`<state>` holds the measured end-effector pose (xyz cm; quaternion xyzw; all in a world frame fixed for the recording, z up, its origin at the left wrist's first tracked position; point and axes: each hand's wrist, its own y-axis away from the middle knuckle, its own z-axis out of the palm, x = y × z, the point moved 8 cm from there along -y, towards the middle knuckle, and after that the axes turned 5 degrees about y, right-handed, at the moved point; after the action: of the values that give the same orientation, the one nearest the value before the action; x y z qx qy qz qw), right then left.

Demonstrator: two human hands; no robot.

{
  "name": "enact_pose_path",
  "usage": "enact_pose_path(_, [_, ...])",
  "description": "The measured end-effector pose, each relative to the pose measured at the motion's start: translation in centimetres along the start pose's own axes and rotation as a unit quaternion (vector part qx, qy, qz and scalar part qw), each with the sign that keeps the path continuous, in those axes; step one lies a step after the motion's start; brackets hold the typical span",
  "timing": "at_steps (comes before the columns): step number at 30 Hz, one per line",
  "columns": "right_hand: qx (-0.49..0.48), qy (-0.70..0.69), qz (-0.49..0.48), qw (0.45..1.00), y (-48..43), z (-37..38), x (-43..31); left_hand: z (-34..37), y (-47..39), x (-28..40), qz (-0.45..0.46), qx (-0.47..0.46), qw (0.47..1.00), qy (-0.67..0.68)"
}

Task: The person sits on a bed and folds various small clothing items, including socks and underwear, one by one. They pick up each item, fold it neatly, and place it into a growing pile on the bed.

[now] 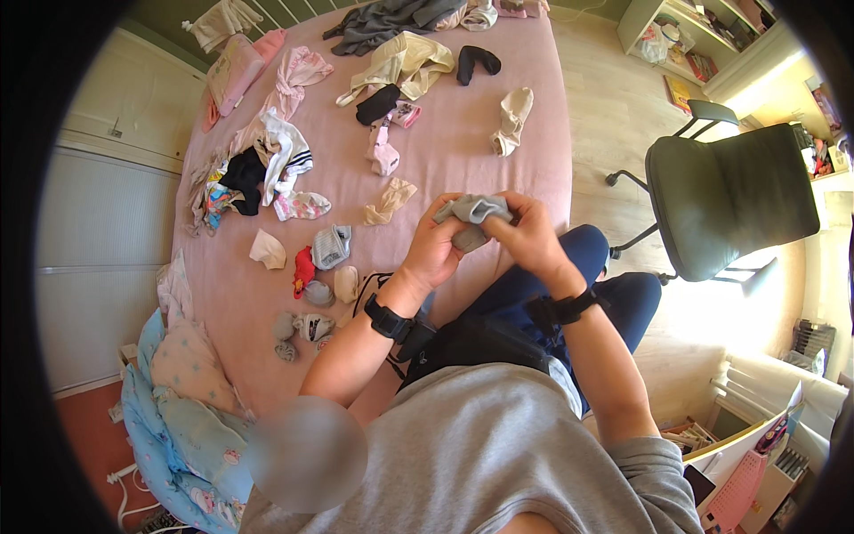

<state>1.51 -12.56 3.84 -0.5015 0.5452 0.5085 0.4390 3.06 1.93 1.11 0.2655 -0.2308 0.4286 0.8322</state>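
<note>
Both of my hands grip a grey sock, partly bunched, above the pink-sheeted bed. My left hand pinches its left side, and my right hand has its thumb at the sock's cuff. Close by on the sheet lies a beige sock. Nearer my left forearm are bundled socks: a light grey ribbed one, a red one, a cream one and several smaller grey ones. Farther off lie a cream sock, a black sock and pink patterned socks.
Mixed clothes are heaped at the bed's left, with a cream garment and dark grey cloth at the far end. A blue blanket lies lower left. An office chair stands right of the bed.
</note>
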Motion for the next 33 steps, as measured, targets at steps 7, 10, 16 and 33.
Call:
enact_pose_path(7, [0.116,0.295,-0.137,0.938,1.6,1.8,-2.3,-1.4,0.1,-1.7,0.024,0.125,0.989,0.078])
enact_pose_path(10, [-0.002,0.151,-0.061,0.987,0.9,1.9,-0.5,-1.1,0.3,-0.6,0.053,0.117,0.979,-0.162])
enact_pose_path(16, [-0.032,-0.032,0.04,0.998,0.2,1.5,2.3,-2.0,-0.6,-1.0,-0.001,0.086,0.996,-0.021])
enact_pose_path(33, [0.071,0.291,-0.111,0.947,0.7,2.0,1.9,-5.0,-0.8,-2.3,0.071,0.048,0.907,-0.412])
